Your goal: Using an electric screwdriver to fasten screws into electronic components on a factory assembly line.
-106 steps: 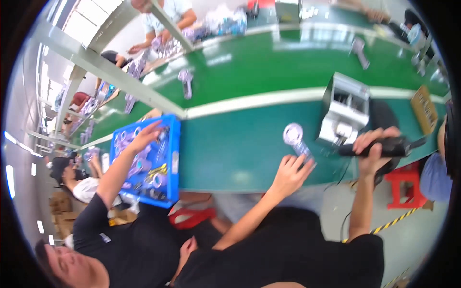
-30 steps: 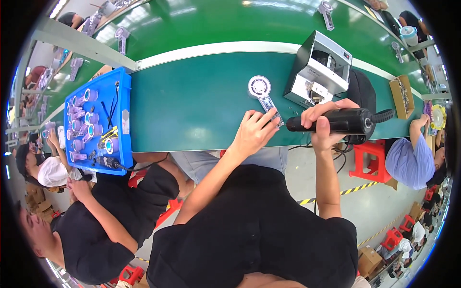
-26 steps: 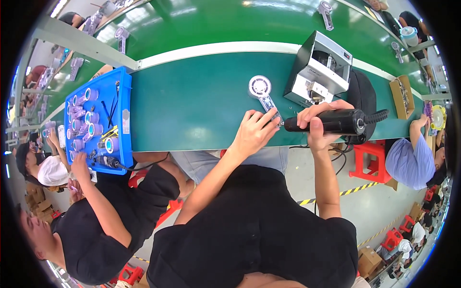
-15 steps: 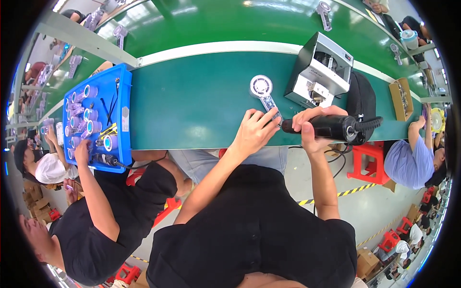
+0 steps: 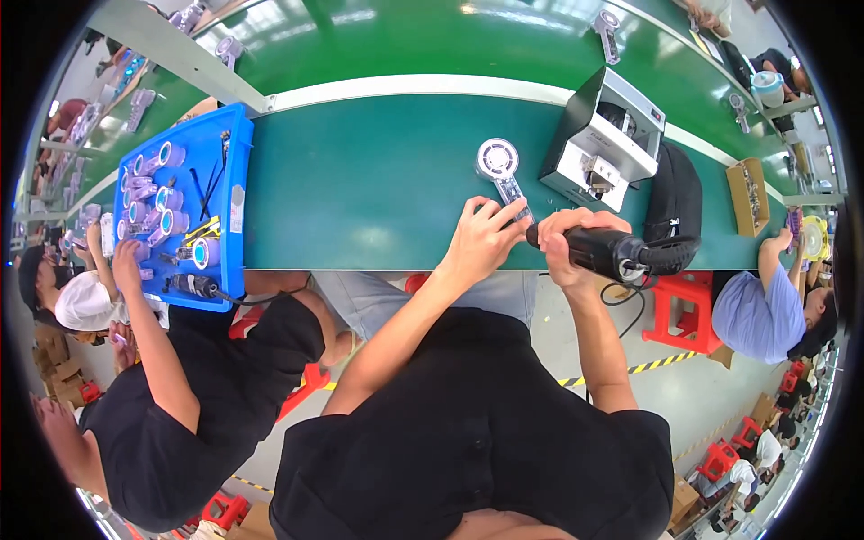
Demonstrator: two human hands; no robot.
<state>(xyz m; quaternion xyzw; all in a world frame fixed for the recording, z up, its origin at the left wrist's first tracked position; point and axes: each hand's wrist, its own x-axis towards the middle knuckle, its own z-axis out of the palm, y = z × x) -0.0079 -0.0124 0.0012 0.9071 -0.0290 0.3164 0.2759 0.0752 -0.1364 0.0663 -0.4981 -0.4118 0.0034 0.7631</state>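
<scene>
On the green bench lies a handheld fan [image 5: 498, 160] with a round white grille and a narrow handle showing inner parts. My left hand [image 5: 481, 238] grips the lower end of that handle, its fingers bent over it. A black electric screwdriver [image 5: 605, 252] lies nearly level in my right hand [image 5: 569, 241], fingers wrapped round its body. The tool's tip meets the handle's end beside my left fingertips; the exact contact is hidden. Behind my right hand stands a silver and black screw feeder [image 5: 601, 148].
A blue tray [image 5: 236, 180] with several fan bodies stands at left, where a co-worker's hand [image 5: 129, 256] reaches in. A black pouch [image 5: 675, 193] lies right of the feeder, and a cardboard box [image 5: 747, 198] farther right. A cable [image 5: 641, 306] hangs below the bench edge.
The screwdriver's rear end has swung slightly toward me and left. Both hands stay at the fan's handle. The co-worker's hand has shifted up and left at the tray.
</scene>
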